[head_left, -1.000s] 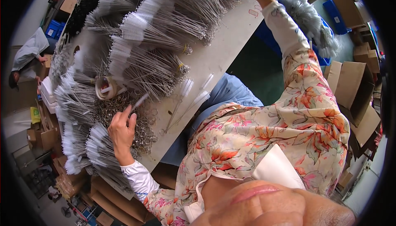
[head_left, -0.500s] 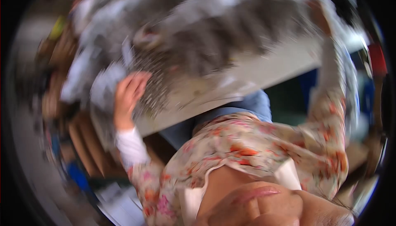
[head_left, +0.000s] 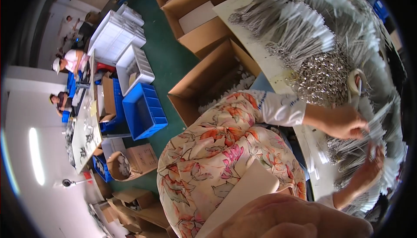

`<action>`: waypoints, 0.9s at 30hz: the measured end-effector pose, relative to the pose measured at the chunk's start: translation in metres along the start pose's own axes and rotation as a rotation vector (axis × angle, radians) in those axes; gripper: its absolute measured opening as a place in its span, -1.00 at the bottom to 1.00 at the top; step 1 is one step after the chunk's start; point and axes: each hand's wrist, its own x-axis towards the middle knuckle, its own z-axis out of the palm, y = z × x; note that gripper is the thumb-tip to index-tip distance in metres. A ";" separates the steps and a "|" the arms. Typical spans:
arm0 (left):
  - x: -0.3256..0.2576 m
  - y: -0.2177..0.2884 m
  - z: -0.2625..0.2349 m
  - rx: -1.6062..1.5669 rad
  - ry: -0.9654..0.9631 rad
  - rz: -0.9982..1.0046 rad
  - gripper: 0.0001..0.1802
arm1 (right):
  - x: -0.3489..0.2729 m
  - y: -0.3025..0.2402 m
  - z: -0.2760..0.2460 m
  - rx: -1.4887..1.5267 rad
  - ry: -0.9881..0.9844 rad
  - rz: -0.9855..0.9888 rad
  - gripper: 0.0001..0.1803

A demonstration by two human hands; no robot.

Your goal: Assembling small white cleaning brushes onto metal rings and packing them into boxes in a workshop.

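My left hand [head_left: 341, 121] is over the table at the right, its fingers curled and pressed together. Slim translucent strips lie right beside its fingertips, and what it grips, if anything, cannot be made out. Closer to the lower edge, my right hand [head_left: 367, 170] is raised among clear plastic strips [head_left: 375, 129], its fingers partly blurred. Beyond my left hand spreads a heap of shiny metal rings [head_left: 321, 79]. A white roll, perhaps tape [head_left: 357, 82], sits at its edge. Bundles of clear strips with metal ends [head_left: 299, 25] fan out farther along.
The pale tabletop [head_left: 239, 16] runs along my right side. An open cardboard box [head_left: 186, 95] with white pieces inside stands against it. Blue crates [head_left: 145, 110] and white bins [head_left: 139, 68] are on the green floor. Two people work at another table [head_left: 84, 129] at left.
The view has swung round, so the table now lies at the right and the room shows at the left. My hands, wide apart before, are now close together over the strips.
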 end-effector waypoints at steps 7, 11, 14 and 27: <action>-0.022 -0.002 -0.028 0.162 0.340 0.217 -0.82 | -0.006 0.001 0.144 0.175 0.116 -0.080 -0.56; -0.032 -0.016 -0.019 -0.135 0.378 0.324 -0.92 | -0.007 0.050 0.091 -0.056 -0.062 0.332 -0.51; -0.027 -0.036 0.016 0.051 0.243 0.480 -0.85 | -0.022 0.082 0.050 0.726 0.127 0.577 -0.63; -0.037 -0.015 -0.060 -0.367 -0.294 0.031 0.11 | -0.010 -0.009 0.152 -0.084 -0.346 0.440 -0.79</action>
